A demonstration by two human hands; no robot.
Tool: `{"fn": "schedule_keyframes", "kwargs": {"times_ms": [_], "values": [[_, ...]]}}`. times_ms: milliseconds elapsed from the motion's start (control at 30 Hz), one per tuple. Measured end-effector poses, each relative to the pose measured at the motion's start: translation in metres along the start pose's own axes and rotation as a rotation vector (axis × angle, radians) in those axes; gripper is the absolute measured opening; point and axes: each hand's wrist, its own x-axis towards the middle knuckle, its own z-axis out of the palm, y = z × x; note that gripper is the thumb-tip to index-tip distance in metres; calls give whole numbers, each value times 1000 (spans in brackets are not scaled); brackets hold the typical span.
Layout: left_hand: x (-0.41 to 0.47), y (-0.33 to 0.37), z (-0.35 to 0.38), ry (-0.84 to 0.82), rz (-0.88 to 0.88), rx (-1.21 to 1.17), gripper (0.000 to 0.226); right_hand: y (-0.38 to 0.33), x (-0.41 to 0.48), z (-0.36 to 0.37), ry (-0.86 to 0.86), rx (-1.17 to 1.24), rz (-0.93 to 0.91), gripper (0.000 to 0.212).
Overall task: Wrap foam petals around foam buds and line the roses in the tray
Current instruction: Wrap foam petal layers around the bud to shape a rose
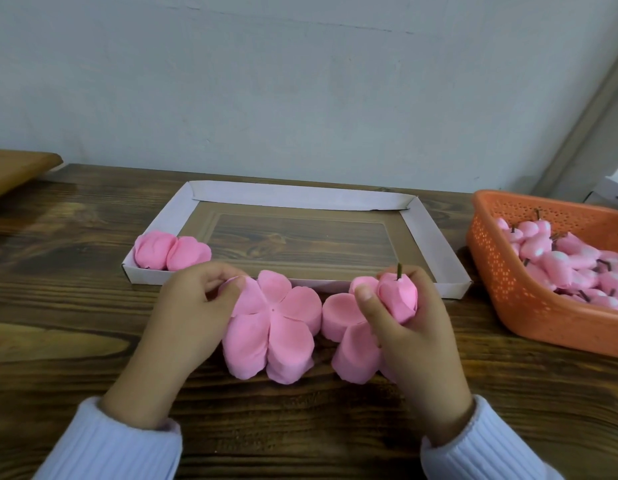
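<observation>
Pinching petals (272, 327) with left hand (189, 306), gripping stemmed bud (397, 296) with right hand (415, 341); two roses (172, 252) noted in tray's (425, 237) near-left corner.

Soft even daylight, faint shadows under the hands (404, 320), slight overall blur, wide-angle bending at edges, perhaps compression haze

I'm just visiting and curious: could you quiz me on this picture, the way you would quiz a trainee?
1. How many finished roses lie in the tray?
2. True or false: the left hand pinches a flat five-petal piece.
3. What grips the stemmed bud? A) the left hand B) the right hand C) neither hand

Key: 1) two; 2) true; 3) B.
</observation>
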Motion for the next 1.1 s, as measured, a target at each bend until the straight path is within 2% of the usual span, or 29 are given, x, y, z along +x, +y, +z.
{"fn": "schedule_keyframes", "kwargs": {"times_ms": [167,300,367,467,633,700,767,900,1000,1100], "values": [[-1,3,3,111,24,41,10,4,1,0,-34,-31,-6,50],[-1,13,5,167,-58,-195,23,3,-1,1,93,22,-94,46],[-3,22,5,151,-94,-224,25,2,-2,0,136,21,-168,41],[-4,40,8,66,-112,-241,24,1,-4,-1,87,55,-186,35],[8,61,30,-10,-241,-527,22,9,-5,0,9,102,-147,36],[7,63,42,-35,-299,-678,17,11,-3,0,-2,102,-112,24],[5,56,51,-40,-312,-676,15,12,-2,-1,-6,95,-100,21],[-2,45,58,-37,-290,-681,21,7,-3,-3,-21,-45,-209,25],[-5,42,60,-98,-303,-739,21,2,-5,-3,11,-172,-297,21],[-5,43,63,-151,-361,-894,21,2,-5,-4,3,-219,-246,25]]}}
